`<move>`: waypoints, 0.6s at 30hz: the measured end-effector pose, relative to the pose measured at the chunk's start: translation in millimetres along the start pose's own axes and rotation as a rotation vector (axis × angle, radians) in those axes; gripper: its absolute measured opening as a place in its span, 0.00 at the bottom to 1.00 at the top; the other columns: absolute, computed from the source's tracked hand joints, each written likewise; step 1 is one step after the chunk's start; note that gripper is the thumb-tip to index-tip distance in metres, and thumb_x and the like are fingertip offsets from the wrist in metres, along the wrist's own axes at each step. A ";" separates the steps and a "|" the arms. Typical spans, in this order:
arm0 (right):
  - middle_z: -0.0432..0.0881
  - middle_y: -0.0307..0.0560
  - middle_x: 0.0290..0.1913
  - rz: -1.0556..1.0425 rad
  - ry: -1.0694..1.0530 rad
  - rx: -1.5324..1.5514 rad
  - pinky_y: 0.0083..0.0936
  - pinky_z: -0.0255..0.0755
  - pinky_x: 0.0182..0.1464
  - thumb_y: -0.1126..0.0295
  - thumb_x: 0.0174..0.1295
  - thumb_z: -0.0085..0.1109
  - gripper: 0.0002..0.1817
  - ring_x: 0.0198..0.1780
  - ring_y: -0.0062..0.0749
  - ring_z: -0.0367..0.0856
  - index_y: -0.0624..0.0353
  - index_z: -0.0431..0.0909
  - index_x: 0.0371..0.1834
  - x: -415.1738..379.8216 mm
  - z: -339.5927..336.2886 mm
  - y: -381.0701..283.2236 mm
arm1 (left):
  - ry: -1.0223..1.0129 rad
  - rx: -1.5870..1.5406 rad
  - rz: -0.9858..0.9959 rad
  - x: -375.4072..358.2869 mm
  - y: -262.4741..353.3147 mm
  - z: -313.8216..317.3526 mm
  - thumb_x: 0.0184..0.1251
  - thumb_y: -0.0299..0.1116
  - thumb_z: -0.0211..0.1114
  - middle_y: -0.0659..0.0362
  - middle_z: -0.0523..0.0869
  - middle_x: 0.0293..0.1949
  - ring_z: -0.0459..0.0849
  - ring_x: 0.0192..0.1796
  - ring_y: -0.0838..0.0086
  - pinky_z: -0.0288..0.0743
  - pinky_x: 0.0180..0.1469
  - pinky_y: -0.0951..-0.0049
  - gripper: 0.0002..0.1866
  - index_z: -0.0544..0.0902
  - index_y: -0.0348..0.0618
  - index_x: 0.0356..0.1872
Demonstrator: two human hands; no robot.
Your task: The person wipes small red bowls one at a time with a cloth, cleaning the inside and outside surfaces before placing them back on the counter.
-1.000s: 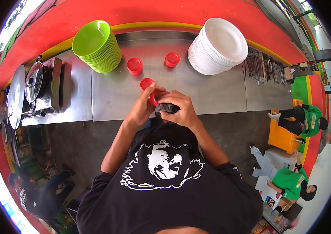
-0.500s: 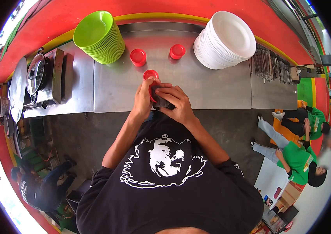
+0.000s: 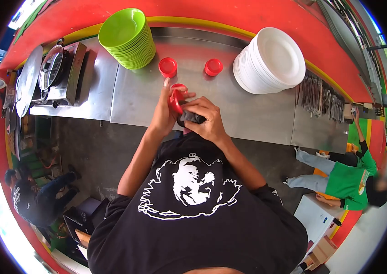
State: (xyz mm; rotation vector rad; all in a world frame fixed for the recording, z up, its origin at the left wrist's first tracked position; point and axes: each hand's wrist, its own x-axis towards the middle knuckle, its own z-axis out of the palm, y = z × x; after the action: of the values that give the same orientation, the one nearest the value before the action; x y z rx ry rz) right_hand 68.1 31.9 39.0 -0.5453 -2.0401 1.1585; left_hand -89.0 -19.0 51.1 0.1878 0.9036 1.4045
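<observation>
Close to my body, over the front edge of the steel counter point(image 3: 129, 98), both hands are together. My left hand point(image 3: 164, 112) holds a red cup point(image 3: 175, 101), tilted, with its thumb raised along the side. Fingers of my right hand point(image 3: 209, 121) are wrapped round a dark cloth point(image 3: 193, 117) pressed against that cup. Another red piece point(image 3: 180, 87) shows just behind the held cup, partly hidden by fingers. Farther back, one red cup point(image 3: 168, 67) stands at the left and another red cup point(image 3: 213, 67) at the right.
Green bowls point(image 3: 132, 41) are stacked at the back left, white plates point(image 3: 271, 61) at the back right. Cutlery point(image 3: 321, 98) lies right of them. A stove point(image 3: 72, 75) with a lidded pan is far left. One person point(image 3: 348, 180) stands right, another point(image 3: 33, 196) is lower left.
My left thumb has lifted and its fingers have spread around the red cup, which has turned. The view has rotated slightly. The person at the right now stands with an arm stretched to the counter.
</observation>
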 end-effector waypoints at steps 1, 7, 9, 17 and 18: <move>0.85 0.46 0.43 -0.079 -0.060 -0.067 0.35 0.78 0.52 0.76 0.42 0.72 0.18 0.48 0.40 0.84 0.63 0.86 0.41 3.3 -6.9 1.6 | 0.087 -0.023 -0.102 3.1 -1.7 3.7 0.74 0.63 0.53 0.46 0.85 0.48 0.85 0.50 0.61 0.79 0.55 0.62 0.31 0.78 0.39 0.47; 0.86 0.46 0.41 -0.012 -0.028 -0.002 0.35 0.78 0.51 0.76 0.41 0.71 0.18 0.46 0.40 0.83 0.62 0.87 0.40 -0.3 -12.3 8.5 | 0.057 0.298 0.243 17.9 -23.8 6.2 0.80 0.51 0.53 0.53 0.84 0.40 0.83 0.47 0.70 0.76 0.51 0.69 0.22 0.77 0.38 0.40; 0.86 0.47 0.41 0.106 0.028 0.138 0.34 0.78 0.50 0.76 0.41 0.71 0.18 0.44 0.40 0.84 0.63 0.87 0.41 -0.2 -12.5 5.6 | 0.062 0.531 0.558 22.0 -30.7 13.1 0.80 0.46 0.54 0.55 0.83 0.39 0.81 0.47 0.74 0.74 0.51 0.71 0.18 0.77 0.37 0.40; 0.84 0.44 0.42 -0.101 0.014 -0.076 0.32 0.78 0.48 0.77 0.39 0.72 0.21 0.43 0.39 0.82 0.60 0.86 0.43 10.1 -35.1 9.6 | 0.152 0.104 0.145 15.2 -12.6 39.6 0.77 0.55 0.55 0.50 0.85 0.47 0.82 0.50 0.69 0.75 0.54 0.69 0.27 0.79 0.34 0.47; 0.84 0.43 0.42 -0.120 -0.028 -0.101 0.32 0.78 0.49 0.77 0.39 0.73 0.21 0.43 0.39 0.82 0.60 0.86 0.42 9.3 -37.1 10.1 | 0.143 0.108 0.066 16.4 -13.5 36.8 0.77 0.57 0.52 0.51 0.85 0.46 0.83 0.49 0.69 0.76 0.54 0.68 0.28 0.79 0.35 0.48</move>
State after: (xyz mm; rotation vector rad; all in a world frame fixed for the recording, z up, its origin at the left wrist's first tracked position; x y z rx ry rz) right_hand 90.2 63.9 46.4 -0.4506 -2.1336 1.0017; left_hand -56.8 7.1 60.3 0.2018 1.1017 1.4446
